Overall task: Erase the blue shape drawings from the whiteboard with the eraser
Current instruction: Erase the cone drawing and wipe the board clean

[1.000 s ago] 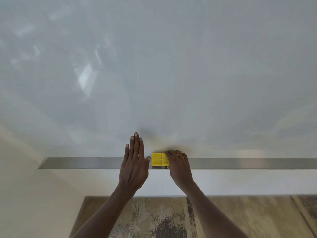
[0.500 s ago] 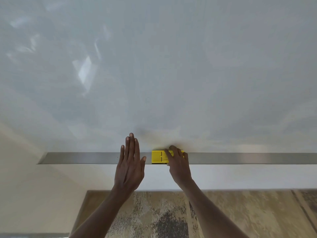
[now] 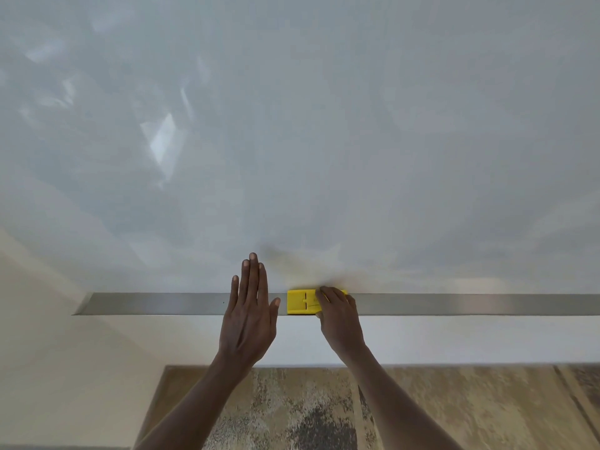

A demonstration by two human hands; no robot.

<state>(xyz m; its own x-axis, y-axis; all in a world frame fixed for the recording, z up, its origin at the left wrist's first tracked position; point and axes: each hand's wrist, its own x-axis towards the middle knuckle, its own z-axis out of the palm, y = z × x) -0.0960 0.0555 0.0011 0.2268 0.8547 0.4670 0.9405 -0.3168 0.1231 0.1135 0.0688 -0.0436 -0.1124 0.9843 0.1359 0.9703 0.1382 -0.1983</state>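
The whiteboard (image 3: 324, 125) fills the upper view and shows only glare, with no blue shapes visible on it. A yellow eraser (image 3: 302, 302) lies on the metal tray (image 3: 162, 303) along the board's lower edge. My right hand (image 3: 339, 316) rests on the eraser's right half, fingers curled over it. Just left of the eraser, my left hand (image 3: 248, 316) is held flat with fingers straight, over the tray and the board's lower edge, holding nothing.
A cream wall (image 3: 39, 352) lies to the left of the board. Below the tray is a white strip (image 3: 454, 339), then a brown and grey patterned carpet (image 3: 308, 410) under my forearms.
The view has shifted slightly, and the tray sits higher in the frame than a second ago. My right hand has slid further over the eraser. My left hand stays flat beside it.
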